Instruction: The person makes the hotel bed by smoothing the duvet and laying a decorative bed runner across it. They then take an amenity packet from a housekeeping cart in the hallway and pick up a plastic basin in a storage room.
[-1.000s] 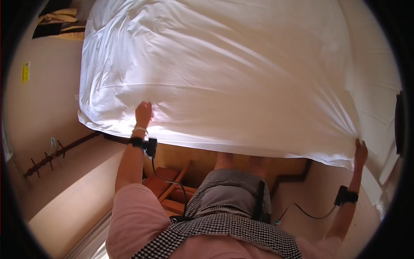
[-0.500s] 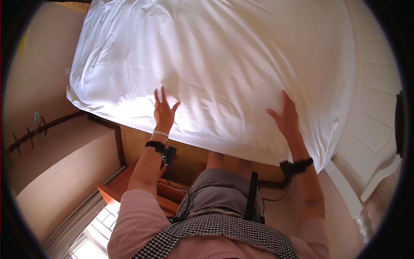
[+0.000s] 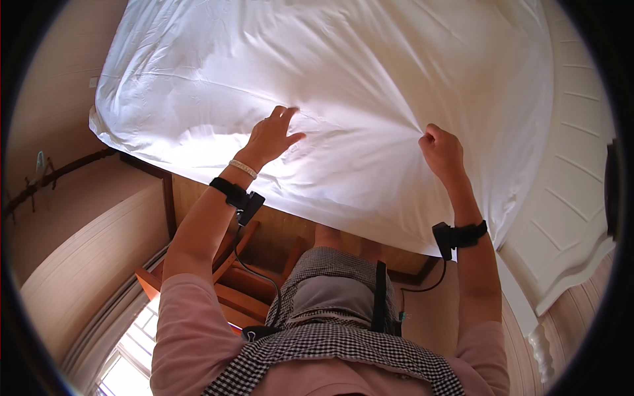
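A white fitted sheet (image 3: 317, 72) covers the mattress in front of me, with creases across its top. My right hand (image 3: 442, 152) is closed in a pinch on the sheet, and taut folds fan out from its fingers. Over the sheet to the left, my left hand (image 3: 272, 135) has its thumb and fingers apart and holds nothing. Whether its fingertips touch the cloth I cannot tell. The sheet's near edge hangs over the side of the mattress, and one corner (image 3: 99, 129) shows at the far left.
A white headboard (image 3: 574, 152) curves along the right side. At lower left stands an orange-brown wooden piece of furniture (image 3: 241, 300) close to my legs, with a bright window (image 3: 129, 353) behind it. Black wrist devices (image 3: 247, 206) with cables are strapped to both forearms.
My right hand has closed on the sheet and pulled it into sharp folds. My left hand has shifted right and farther over the bed, its fingers now bent. The view has moved slightly.
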A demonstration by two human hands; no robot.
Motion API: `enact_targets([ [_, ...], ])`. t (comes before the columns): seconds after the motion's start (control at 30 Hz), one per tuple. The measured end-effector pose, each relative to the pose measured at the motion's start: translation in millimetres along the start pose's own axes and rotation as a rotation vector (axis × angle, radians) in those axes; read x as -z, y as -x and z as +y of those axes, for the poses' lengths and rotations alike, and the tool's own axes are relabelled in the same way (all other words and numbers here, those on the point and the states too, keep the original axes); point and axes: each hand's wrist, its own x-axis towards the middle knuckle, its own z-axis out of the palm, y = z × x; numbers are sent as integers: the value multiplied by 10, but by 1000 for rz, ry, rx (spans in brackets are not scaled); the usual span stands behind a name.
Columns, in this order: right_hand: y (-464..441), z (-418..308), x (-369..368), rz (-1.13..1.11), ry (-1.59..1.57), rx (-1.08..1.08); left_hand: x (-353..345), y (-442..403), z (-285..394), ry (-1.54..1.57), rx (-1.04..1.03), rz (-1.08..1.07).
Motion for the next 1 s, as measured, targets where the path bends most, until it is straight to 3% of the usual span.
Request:
enact_targets([
  [0.07,-53,-11,40,31,66,37,-101,-109,47,51,20,72],
  [0.17,-192,-60,114,215,108,109,-263,-398,221,174,357,-127],
  [0.2,-228,-88,115,293,108,134,-376,-425,248,114,276,4],
  [0.3,-362,-171,135,377,198,139,-586,-696,146,-1,205,-98],
  [0.33,-376,-151,117,383,179,142,-616,-735,97,-74,37,-24],
  [0.43,-515,-57,136,464,184,153,-452,-840,79,-259,-34,4],
  [0.5,-639,27,232,580,272,139,-95,-911,173,-265,-65,266],
  [0.57,-846,4,372,542,247,23,306,-959,333,-132,-125,618],
  [0.6,-949,9,411,526,235,-35,463,-868,463,-71,-80,588],
  [0.67,-1165,162,241,481,241,-52,288,-533,467,-82,-345,556],
  [0.7,-1221,234,138,459,239,-59,198,-256,521,-100,-481,464],
  [0.77,-1251,307,16,363,226,-99,-158,239,564,-172,-532,146],
  [0.83,-1269,384,-82,316,217,-119,-433,532,472,-188,-503,-17],
  [1.0,-1295,458,-171,276,160,-68,-932,220,130,-397,-310,199],
])
